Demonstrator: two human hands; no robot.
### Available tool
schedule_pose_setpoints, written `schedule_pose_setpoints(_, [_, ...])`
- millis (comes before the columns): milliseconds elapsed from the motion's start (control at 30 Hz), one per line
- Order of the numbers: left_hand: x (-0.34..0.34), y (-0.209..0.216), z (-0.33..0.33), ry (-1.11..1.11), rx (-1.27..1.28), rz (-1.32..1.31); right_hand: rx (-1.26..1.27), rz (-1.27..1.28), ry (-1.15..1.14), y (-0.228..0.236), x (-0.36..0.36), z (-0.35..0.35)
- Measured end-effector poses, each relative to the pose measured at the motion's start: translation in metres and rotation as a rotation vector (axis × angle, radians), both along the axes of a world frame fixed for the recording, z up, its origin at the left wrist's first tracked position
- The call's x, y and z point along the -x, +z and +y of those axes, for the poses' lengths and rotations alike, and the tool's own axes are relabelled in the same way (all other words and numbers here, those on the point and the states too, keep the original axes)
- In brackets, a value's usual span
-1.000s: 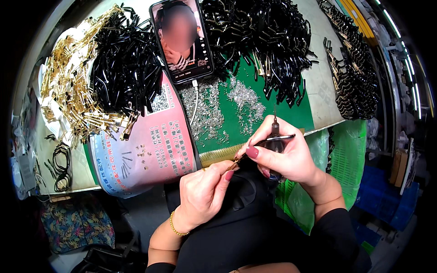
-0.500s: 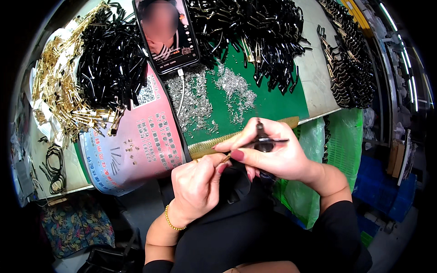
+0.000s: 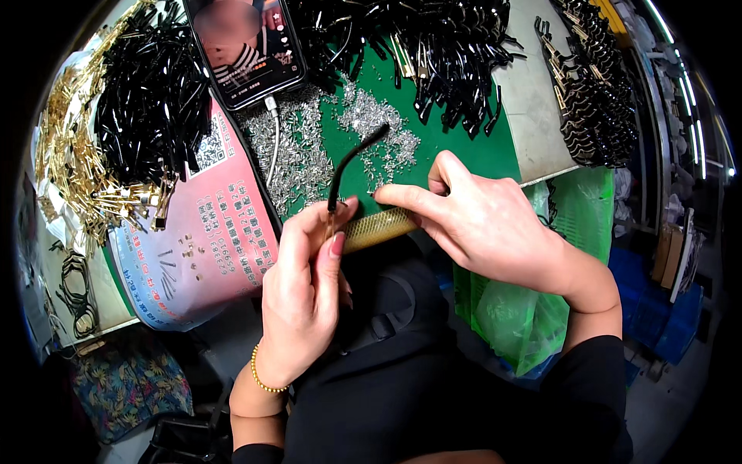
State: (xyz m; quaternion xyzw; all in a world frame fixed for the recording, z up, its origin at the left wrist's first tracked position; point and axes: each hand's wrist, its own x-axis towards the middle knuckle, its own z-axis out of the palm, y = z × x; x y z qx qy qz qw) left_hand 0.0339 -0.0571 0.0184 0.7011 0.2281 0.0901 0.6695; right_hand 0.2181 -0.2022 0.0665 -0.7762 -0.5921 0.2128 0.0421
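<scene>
Eyeglass temple (image 3: 338, 172): black glossy curved tip, gold stem, in left hand (image 3: 300, 284).

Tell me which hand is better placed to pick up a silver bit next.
The right hand, probably: its index finger is beside the silver bits, while the left hand holds a black glasses arm.

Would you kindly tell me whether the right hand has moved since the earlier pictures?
Yes, the right hand moved forward: against the gold mesh strip, its index fingertip now reaches beyond, nearer the small silver pieces.
</scene>
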Motion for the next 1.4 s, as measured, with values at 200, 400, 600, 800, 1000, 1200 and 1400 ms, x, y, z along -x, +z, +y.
schedule_pose_setpoints(200, [0.007,-0.004,0.0,0.168,-0.087,-0.041,-0.046,-0.006,0.002,-0.005,-0.002,-0.002])
schedule_pose_setpoints(400, [0.004,-0.003,-0.001,0.072,0.059,0.005,-0.061,-0.001,-0.011,-0.004,-0.002,-0.002])
schedule_pose_setpoints(600, [0.014,-0.002,0.002,0.206,0.089,0.019,0.048,-0.003,-0.015,-0.003,0.0,0.009])
schedule_pose_setpoints(800, [0.012,-0.006,0.007,0.184,0.006,0.056,-0.002,0.674,-0.104,-0.001,0.008,0.026])
schedule_pose_setpoints(1000, [0.008,-0.01,0.003,0.211,-0.059,0.024,0.375,1.305,-0.482,0.024,0.01,0.052])
schedule_pose_setpoints(1200, [0.011,-0.03,0.0,0.196,-0.705,-0.096,0.386,1.436,-0.568,0.023,0.008,0.05])
schedule_pose_setpoints(1400, [0.011,-0.031,0.005,0.18,-0.896,-0.208,0.032,0.716,-0.165,0.01,0.027,0.035])
